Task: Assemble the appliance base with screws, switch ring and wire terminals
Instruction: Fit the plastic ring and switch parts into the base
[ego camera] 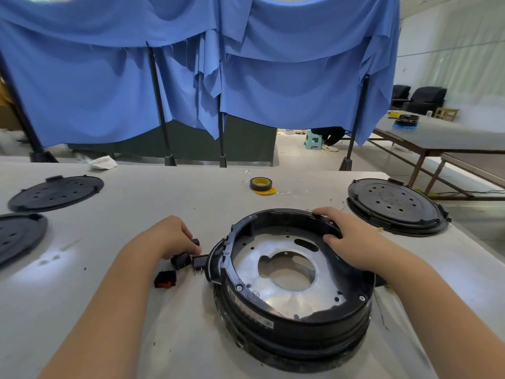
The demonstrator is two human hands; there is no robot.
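Note:
A round black appliance base [295, 324] with a silver metal plate inside stands on the table in front of me. A black switch ring [246, 225] lies tilted on its top, raised at the far side. My right hand [352, 239] grips the ring's far right rim, thumb inside. My left hand [175, 236] is to the left of the base, its fingertips pinching a small black rocker switch [195, 242]. Two more black switches [180, 259] [199, 261] lie just under that hand, and a switch with a red rocker [164, 279] lies nearer me.
Black perforated round covers lie at the far left [54, 192], the left edge [16, 236] and stacked at the right [396, 209]. A roll of yellow and black tape [261, 184] sits at the back. Blue cloth [191, 77] hangs behind the table.

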